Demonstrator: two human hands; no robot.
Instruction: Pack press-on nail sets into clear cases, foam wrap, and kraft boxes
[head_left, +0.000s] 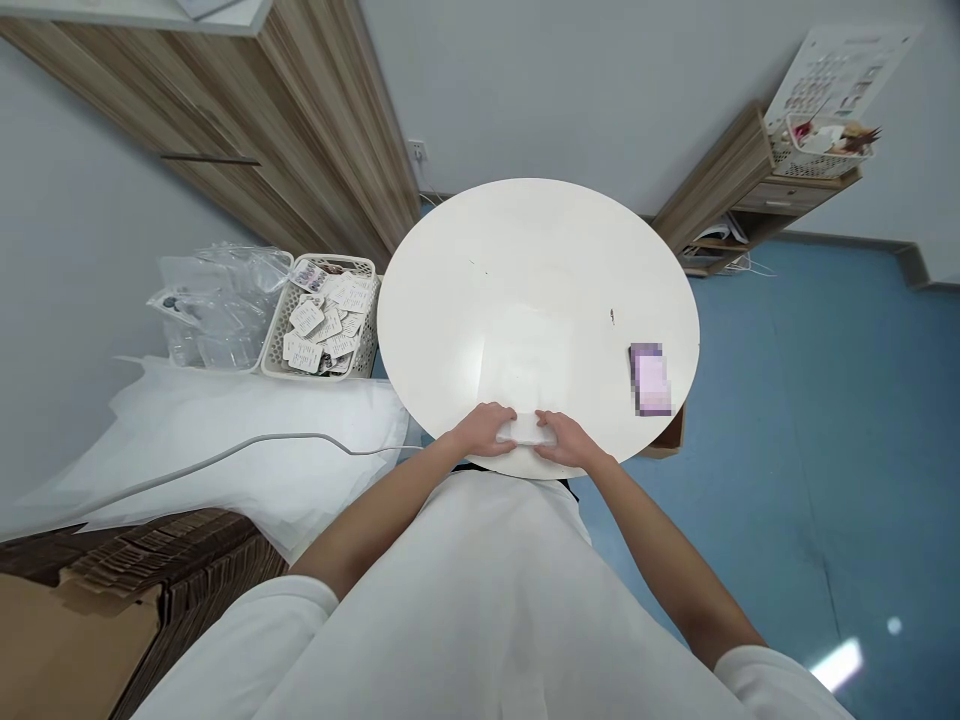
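Observation:
Near the front edge of the round white table (442, 270), my left hand (484, 428) and my right hand (566, 438) grip a small, flat white bundle (525, 429) by its two ends. Thumbs and fingers close around it from either side. It looks folded or rolled, and what is inside cannot be seen. Just beyond the bundle, a thin whitish sheet (521, 360) lies flat on the tabletop, hard to tell from the table's own glare; it appears to run up to the bundle.
On the table's right lies a blurred purple-pink rectangular object (651, 380). Left of the table stand a white basket of printed cards (322, 320) and another with clear plastic packaging (225, 310). White sheets (247, 430) and stacked brown cardboard (180, 580) are nearer me.

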